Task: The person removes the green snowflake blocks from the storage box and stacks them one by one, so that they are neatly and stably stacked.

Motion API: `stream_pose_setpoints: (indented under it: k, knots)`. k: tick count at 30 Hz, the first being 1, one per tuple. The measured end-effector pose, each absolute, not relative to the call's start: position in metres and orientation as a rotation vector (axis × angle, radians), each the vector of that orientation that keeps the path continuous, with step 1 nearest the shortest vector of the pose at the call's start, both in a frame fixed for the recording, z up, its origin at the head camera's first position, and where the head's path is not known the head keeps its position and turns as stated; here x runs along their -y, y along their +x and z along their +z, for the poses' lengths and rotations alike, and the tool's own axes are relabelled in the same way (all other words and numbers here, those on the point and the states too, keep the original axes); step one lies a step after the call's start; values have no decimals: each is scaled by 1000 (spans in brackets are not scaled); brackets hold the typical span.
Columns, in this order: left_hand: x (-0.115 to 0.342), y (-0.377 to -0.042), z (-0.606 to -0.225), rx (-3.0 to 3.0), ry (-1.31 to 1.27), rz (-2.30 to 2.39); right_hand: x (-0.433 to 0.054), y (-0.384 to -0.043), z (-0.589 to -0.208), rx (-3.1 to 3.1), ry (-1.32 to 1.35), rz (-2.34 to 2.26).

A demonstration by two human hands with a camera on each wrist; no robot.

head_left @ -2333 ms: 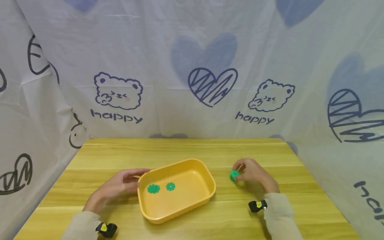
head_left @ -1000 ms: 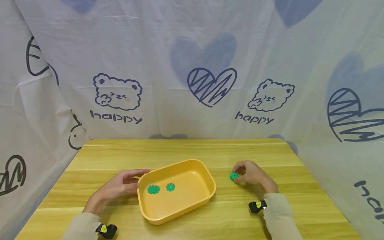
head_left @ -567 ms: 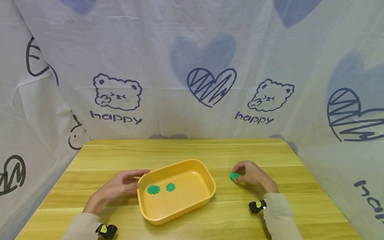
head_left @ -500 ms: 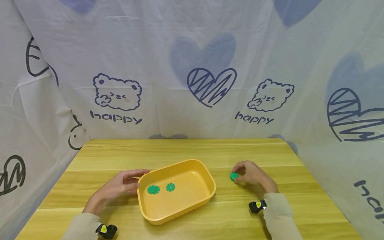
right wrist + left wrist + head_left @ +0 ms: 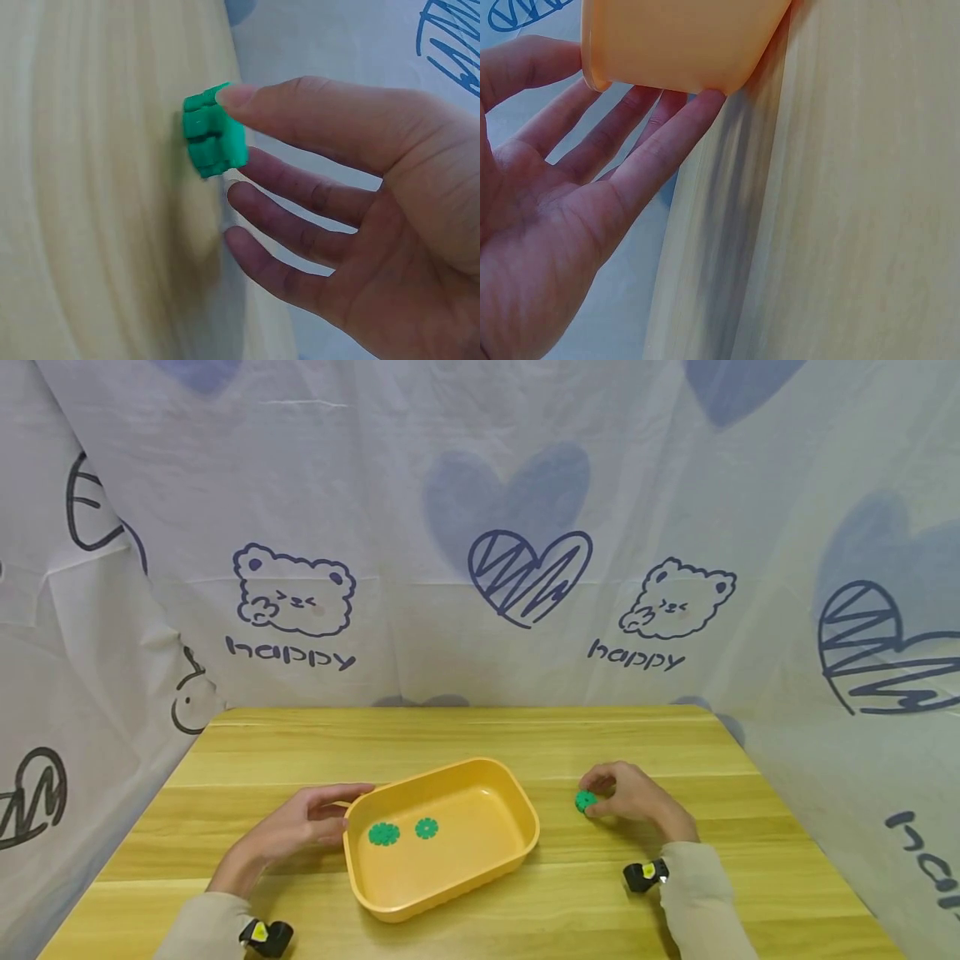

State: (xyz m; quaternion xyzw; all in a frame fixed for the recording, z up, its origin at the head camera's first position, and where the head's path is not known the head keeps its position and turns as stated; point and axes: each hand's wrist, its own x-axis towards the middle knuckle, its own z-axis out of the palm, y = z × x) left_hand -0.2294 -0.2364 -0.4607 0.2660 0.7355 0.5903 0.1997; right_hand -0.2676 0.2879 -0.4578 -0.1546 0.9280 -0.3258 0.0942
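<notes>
Logging hands over the feed from my remote station. Right hand [image 5: 628, 793]: thumb and at least one fingertip pinch a small stack of green notched discs [image 5: 585, 802]; the gap between them is just the stack's thickness, and the remaining fingers sit loosely bent behind. The stack is to the right of the yellow tray [image 5: 465, 860] and well apart from it, tilted on edge low over the wooden table [image 5: 292, 743]. I cannot tell whether its lower edge touches the wood.

Left hand [image 5: 296, 822]: spread, fingers fairly straight, resting against the tray's left end. The wrist view has one fingertip at the rim and the thumb lower on the wall; how much force, I cannot tell. On the tray floor, left part: a clump of overlapping green discs [image 5: 384, 834], with a single green disc [image 5: 422, 829] flat just to its right, apart.

Handling, my judgement: discs look like plastic, light and stiff, hardly fragile, smooth enough to slide over one another. I would take the stack across its outer faces, pads near the middle; a hold on the notched rim could let layers shear. Tray seems light too, with thin, slightly springy walls; best steadied at an end, under the rim.
</notes>
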Motion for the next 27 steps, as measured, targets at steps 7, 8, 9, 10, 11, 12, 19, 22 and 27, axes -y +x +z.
stream_pose_setpoints:
  k: [7, 8, 9, 10, 11, 12, 19, 22, 27]
  knots:
    - [235, -228, -460, -2042, 735, 1655, -278, -261, -440, -2759, -518, -1007]
    - [235, -228, -460, -2043, 734, 1655, -274, -259, -435, -2760, -534, -1013]
    - [235, -229, -461, -2041, 734, 1657, -270, -258, -431, -2759, -559, -1016]
    - [236, -228, -460, -2041, 733, 1658, -266, -257, -426, -2759, -600, -1011]
    - [236, -229, -460, -2041, 732, 1659, -261, -257, -422, -2763, -635, -1002]
    - [236, -229, -460, -2041, 732, 1658, -256, -256, -417, -2768, -669, -991]
    - [235, -229, -458, -2049, 725, 1654, -210, -256, -390, -2743, -834, -886]
    - [236, -228, -458, -2048, 732, 1655, -189, -257, -383, -2723, -942, -777]
    - [236, -228, -458, -2040, 722, 1656, -157, -262, -375, -2700, -1138, -553]
